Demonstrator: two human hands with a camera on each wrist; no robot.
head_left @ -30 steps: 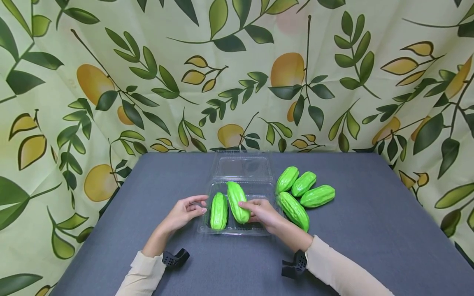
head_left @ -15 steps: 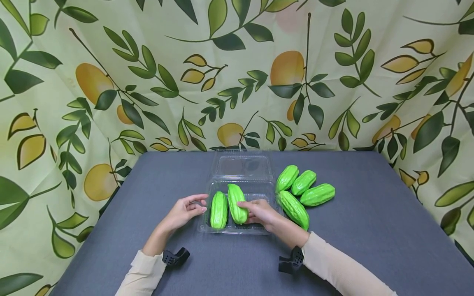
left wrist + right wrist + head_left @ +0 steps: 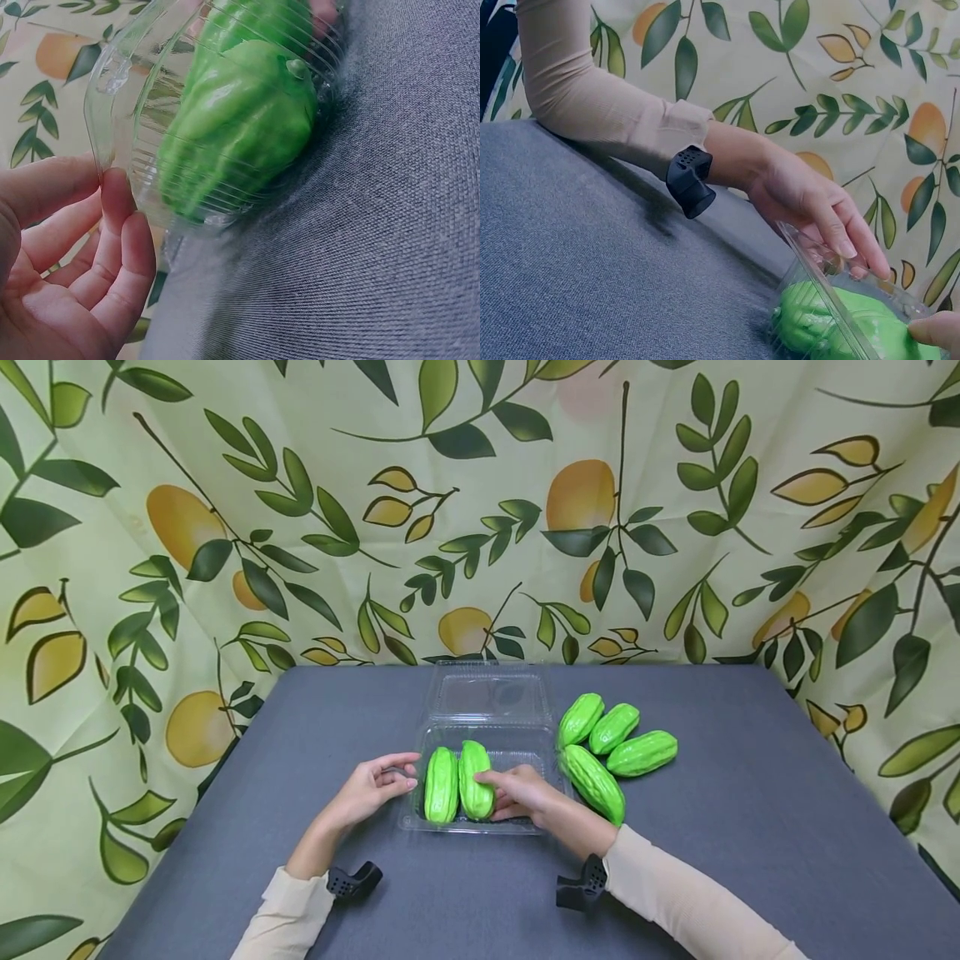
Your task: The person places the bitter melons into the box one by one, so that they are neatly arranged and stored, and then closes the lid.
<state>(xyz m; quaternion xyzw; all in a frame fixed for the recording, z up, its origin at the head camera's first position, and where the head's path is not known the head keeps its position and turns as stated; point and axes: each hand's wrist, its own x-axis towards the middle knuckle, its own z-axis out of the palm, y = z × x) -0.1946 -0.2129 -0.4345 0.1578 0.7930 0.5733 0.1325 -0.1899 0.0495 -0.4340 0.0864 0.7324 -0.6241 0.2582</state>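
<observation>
My right hand [image 3: 521, 791] grips a bright green, ridged bitter melon [image 3: 472, 768], thumb on top, inside a clear hinged plastic box [image 3: 525, 742]. A second bitter melon [image 3: 441, 785] lies lengthwise beside it at the box's left side. In the right wrist view only the right thumb [image 3: 936, 330] shows, pressed on the green skin. My left hand [image 3: 372, 787] is at the box's left rim with relaxed fingers; in the left wrist view the left hand [image 3: 82, 262] has its fingertips right at the clear rim [image 3: 96, 127]. The box's wall covers the melons there.
The box's lid [image 3: 491, 693] lies folded back behind it. Several more bitter melons [image 3: 641, 753] are clustered on the grey tablecloth [image 3: 720, 860] to the right of the box. A leaf-printed curtain [image 3: 480, 527] hangs behind the table.
My right hand has lowered the gripped bitter melon into the box and shifted it slightly left, alongside the first one, so it lies straighter. The left hand has stayed at the rim.
</observation>
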